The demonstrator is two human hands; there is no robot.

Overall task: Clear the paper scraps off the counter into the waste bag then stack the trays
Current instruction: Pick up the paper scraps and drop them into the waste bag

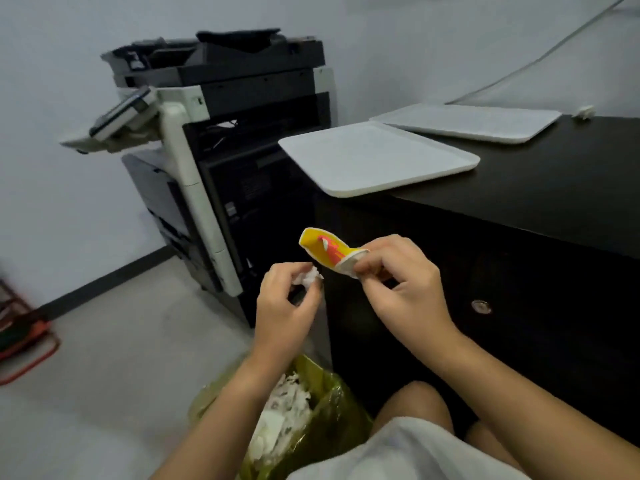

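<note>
My left hand (287, 303) holds a crumpled white paper scrap (309, 276) between its curled fingers. My right hand (398, 282) pinches a flattened yellow and red paper cup (329, 251) by its white base. Both hands hover in front of the dark counter (554, 202), above a yellow-green waste bag (332, 407) on the floor that holds white paper scraps. Two white trays lie side by side on the counter: the near tray (377, 157) overhangs the counter's left edge, and the far tray (467, 121) sits behind it.
A large black and white copier (214, 133) stands left of the counter against the wall. A small white object (584, 110) rests at the counter's far right. An orange-red frame (27, 341) sits on the floor at the left. My knees show at the bottom.
</note>
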